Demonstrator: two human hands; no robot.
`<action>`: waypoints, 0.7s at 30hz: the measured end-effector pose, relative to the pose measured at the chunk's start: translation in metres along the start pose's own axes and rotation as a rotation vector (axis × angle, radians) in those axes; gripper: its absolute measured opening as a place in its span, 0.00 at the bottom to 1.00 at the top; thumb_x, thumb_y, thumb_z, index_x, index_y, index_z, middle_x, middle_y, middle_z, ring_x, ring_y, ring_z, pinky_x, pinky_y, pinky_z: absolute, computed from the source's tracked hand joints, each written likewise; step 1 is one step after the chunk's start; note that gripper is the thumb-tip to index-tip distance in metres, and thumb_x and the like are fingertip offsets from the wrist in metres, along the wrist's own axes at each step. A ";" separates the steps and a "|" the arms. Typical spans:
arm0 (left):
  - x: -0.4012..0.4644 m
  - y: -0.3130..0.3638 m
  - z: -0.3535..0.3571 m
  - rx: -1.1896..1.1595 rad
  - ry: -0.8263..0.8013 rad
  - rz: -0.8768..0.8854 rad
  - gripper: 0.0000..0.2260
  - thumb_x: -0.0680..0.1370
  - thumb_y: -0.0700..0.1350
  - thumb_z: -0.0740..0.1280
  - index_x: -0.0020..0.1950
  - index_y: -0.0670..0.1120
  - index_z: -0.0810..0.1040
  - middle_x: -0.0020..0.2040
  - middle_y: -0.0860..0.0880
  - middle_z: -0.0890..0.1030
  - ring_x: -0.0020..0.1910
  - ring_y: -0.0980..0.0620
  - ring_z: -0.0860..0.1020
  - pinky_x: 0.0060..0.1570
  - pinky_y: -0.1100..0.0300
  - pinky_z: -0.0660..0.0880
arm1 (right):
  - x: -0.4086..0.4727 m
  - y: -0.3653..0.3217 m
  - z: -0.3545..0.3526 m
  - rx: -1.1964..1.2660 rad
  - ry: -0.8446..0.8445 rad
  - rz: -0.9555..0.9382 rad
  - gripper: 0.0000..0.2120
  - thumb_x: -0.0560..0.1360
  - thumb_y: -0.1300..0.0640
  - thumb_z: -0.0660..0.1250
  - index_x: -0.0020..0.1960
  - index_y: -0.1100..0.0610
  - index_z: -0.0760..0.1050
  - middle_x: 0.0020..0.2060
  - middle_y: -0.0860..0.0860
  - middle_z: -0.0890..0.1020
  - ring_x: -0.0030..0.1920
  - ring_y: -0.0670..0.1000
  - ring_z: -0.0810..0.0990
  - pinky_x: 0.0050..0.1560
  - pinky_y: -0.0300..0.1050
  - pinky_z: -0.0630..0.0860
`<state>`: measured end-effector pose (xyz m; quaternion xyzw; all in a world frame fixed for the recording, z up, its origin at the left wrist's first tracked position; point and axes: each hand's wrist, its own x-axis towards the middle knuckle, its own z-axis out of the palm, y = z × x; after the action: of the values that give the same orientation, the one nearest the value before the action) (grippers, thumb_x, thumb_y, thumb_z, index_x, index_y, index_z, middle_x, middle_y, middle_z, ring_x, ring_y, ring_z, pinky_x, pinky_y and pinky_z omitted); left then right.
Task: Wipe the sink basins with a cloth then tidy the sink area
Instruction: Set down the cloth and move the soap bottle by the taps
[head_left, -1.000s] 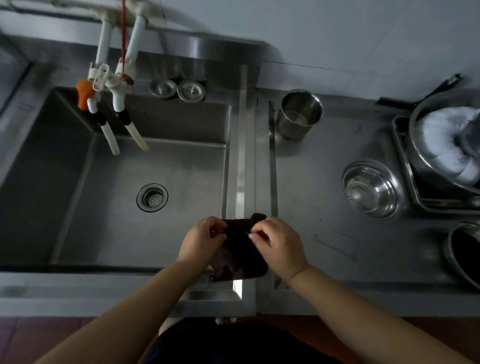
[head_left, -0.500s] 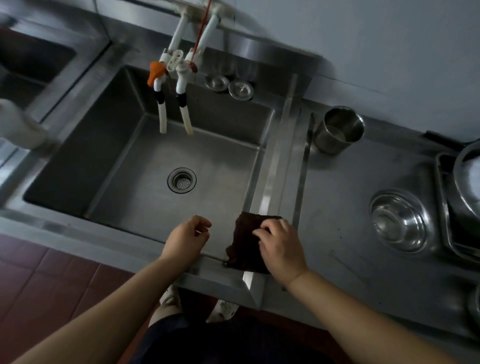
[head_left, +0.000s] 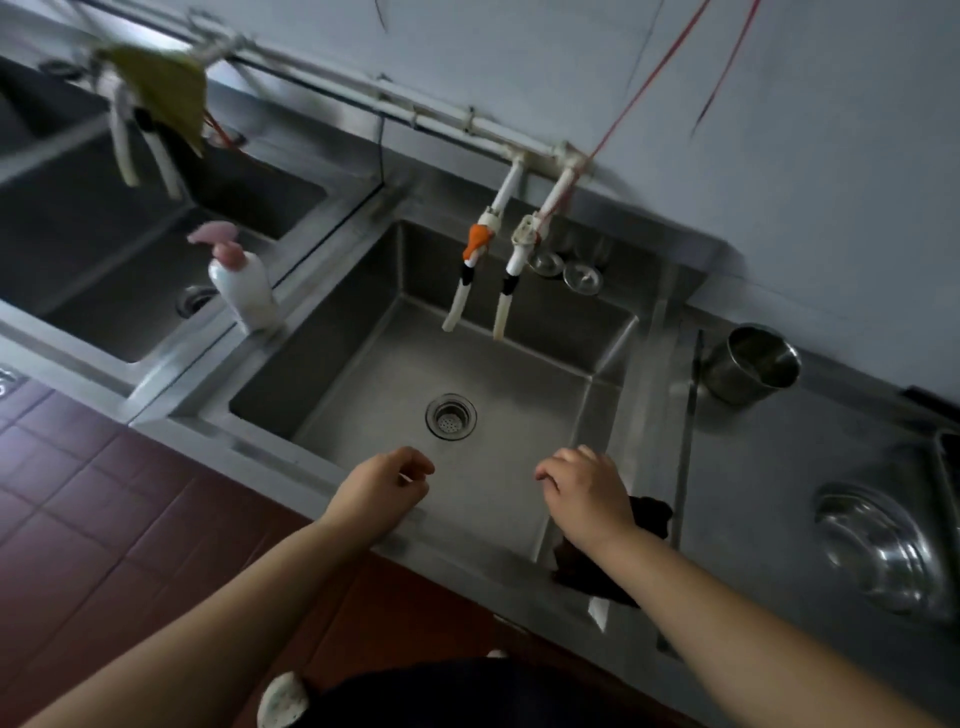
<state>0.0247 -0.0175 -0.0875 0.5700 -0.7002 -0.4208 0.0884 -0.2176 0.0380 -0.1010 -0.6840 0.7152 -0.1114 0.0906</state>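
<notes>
Since half a second ago the right hand (head_left: 587, 496) has lifted off the dark cloth (head_left: 647, 514), which lies on the basin's right rim beside the tabletop (head_left: 769, 467); the left hand (head_left: 376, 491) hangs over the near edge of the sink basin (head_left: 467, 364); both grips are loosely curled and hold nothing; wiping looks done here, so tidying probably follows, perhaps toward the soap bottle (head_left: 244, 288) by the second basin.

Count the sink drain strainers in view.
2: one drain strainer in the basin under the hands, another drain strainer in the left basin, partly behind the soap bottle. More may be out of frame.
</notes>
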 end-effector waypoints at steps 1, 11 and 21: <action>-0.005 -0.009 -0.017 0.010 0.011 0.013 0.07 0.77 0.44 0.65 0.54 0.53 0.77 0.49 0.56 0.78 0.46 0.56 0.77 0.49 0.59 0.75 | 0.009 -0.019 0.001 0.001 -0.005 -0.014 0.06 0.70 0.65 0.68 0.44 0.57 0.83 0.41 0.52 0.83 0.45 0.56 0.79 0.47 0.51 0.71; -0.038 -0.146 -0.194 0.181 0.126 0.064 0.08 0.78 0.46 0.64 0.57 0.55 0.75 0.51 0.58 0.75 0.47 0.62 0.74 0.43 0.71 0.71 | 0.095 -0.228 0.030 -0.055 0.051 -0.154 0.07 0.66 0.58 0.65 0.36 0.50 0.81 0.32 0.48 0.81 0.34 0.53 0.79 0.34 0.46 0.74; -0.011 -0.194 -0.289 0.412 0.198 0.039 0.10 0.79 0.48 0.61 0.59 0.55 0.74 0.56 0.57 0.76 0.51 0.58 0.75 0.43 0.64 0.67 | 0.184 -0.329 0.019 -0.024 0.011 -0.225 0.10 0.76 0.59 0.62 0.51 0.55 0.81 0.47 0.52 0.82 0.50 0.55 0.77 0.50 0.45 0.70</action>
<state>0.3429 -0.1484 -0.0352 0.6010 -0.7700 -0.2089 0.0466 0.0939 -0.1598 -0.0221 -0.7605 0.6356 -0.1161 0.0651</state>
